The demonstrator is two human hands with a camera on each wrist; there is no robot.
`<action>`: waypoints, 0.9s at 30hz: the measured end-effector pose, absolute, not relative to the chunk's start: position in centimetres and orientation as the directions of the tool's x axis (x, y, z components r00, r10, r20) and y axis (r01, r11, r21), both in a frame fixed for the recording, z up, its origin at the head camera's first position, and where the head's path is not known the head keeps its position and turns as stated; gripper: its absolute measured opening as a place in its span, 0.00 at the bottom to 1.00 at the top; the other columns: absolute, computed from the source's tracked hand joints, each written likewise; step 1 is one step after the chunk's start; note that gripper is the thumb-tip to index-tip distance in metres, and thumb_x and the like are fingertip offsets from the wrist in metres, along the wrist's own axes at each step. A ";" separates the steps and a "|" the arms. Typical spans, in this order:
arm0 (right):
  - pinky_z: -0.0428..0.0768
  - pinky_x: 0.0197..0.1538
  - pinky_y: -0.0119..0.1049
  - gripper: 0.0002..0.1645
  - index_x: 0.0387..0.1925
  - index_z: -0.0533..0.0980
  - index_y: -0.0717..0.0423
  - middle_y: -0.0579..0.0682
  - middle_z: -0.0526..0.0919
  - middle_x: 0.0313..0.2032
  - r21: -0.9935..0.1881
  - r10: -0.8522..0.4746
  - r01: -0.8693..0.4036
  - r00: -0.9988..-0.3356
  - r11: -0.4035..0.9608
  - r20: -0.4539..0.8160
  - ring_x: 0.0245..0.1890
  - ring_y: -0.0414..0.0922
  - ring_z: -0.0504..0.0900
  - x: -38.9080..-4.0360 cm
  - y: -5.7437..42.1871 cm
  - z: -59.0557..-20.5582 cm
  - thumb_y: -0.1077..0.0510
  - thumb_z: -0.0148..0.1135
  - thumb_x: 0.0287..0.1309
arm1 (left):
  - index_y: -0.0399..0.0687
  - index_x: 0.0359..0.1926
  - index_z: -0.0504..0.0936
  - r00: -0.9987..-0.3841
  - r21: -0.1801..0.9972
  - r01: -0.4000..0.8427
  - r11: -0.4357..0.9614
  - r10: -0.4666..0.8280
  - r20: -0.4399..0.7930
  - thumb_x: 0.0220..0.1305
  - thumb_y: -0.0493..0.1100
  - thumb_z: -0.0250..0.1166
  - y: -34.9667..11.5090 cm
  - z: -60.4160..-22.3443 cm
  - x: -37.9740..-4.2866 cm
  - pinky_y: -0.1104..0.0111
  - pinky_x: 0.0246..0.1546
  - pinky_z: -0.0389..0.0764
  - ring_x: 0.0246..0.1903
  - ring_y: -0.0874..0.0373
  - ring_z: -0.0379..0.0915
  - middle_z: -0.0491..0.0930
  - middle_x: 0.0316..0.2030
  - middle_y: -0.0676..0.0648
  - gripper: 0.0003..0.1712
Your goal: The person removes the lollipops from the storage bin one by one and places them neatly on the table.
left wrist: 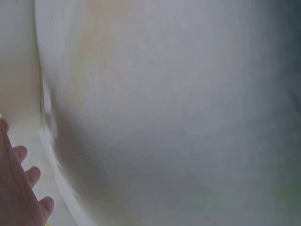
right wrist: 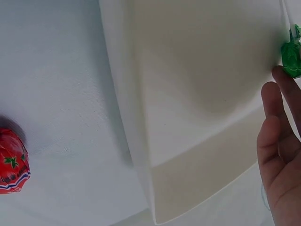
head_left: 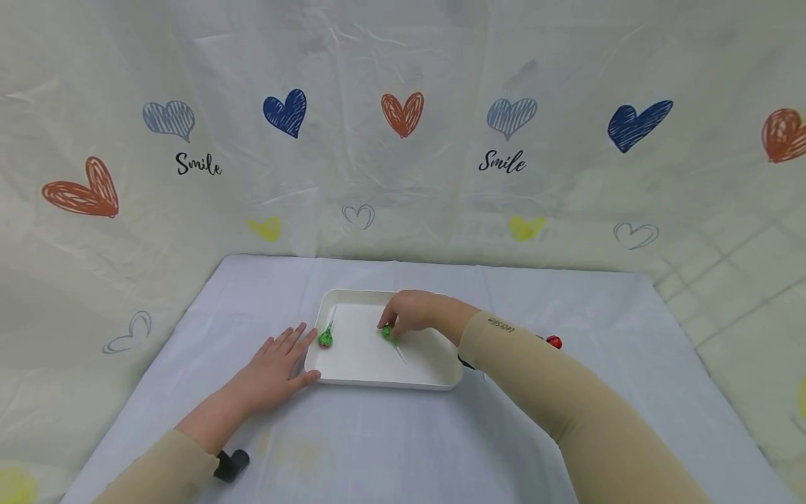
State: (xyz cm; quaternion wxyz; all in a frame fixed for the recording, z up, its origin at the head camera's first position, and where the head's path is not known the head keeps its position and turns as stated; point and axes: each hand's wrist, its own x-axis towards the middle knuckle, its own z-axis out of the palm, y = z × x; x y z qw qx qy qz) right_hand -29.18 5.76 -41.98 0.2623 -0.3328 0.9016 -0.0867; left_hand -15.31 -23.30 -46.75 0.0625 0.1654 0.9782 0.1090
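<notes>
A white tray (head_left: 378, 383) lies on the table. My left hand (head_left: 273, 371) is spread flat at the tray's left end, its thumb and fingertips right at the rim; in the left wrist view part of that hand (left wrist: 19, 188) shows at the lower left. Inside the tray at the left lies a green-wrapped lollipop (head_left: 325, 339), stick pointing away from me. My right hand (head_left: 412, 311) reaches over the tray from the right and pinches a second green lollipop (head_left: 387, 332) by its wrapped head, the stick pointing toward me. In the right wrist view the fingertips meet the green wrapper (right wrist: 291, 59).
A red-wrapped lollipop (right wrist: 13, 162) lies on the table outside the tray, to its right, partly behind the right sleeve (head_left: 541, 378). A black wrist device (head_left: 231, 465) shows by the left sleeve. Behind the table hangs a pale backdrop (head_left: 403, 189) with printed hearts.
</notes>
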 end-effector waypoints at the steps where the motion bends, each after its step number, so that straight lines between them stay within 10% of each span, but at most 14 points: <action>1: 0.76 0.55 0.33 0.16 0.49 0.85 0.38 0.34 0.84 0.42 -0.333 -0.645 -0.552 -0.642 0.764 -0.415 0.45 0.34 0.77 -29.1 5.8 -42.0 0.53 0.72 0.58 | 0.49 0.79 0.50 -0.937 0.233 0.311 0.921 0.338 -0.085 0.67 0.71 0.54 -23.3 -46.7 -15.3 0.40 0.71 0.45 0.75 0.38 0.42 0.46 0.77 0.39 0.51; 27: 0.78 0.50 0.33 0.17 0.49 0.86 0.39 0.31 0.84 0.39 -0.412 -0.676 -0.544 -0.657 0.731 -0.333 0.45 0.34 0.78 -29.5 8.6 -39.4 0.51 0.73 0.56 | 0.50 0.79 0.49 -0.938 0.244 0.306 0.920 0.335 -0.085 0.66 0.72 0.53 -23.3 -46.9 -15.3 0.39 0.71 0.44 0.75 0.38 0.41 0.46 0.77 0.40 0.51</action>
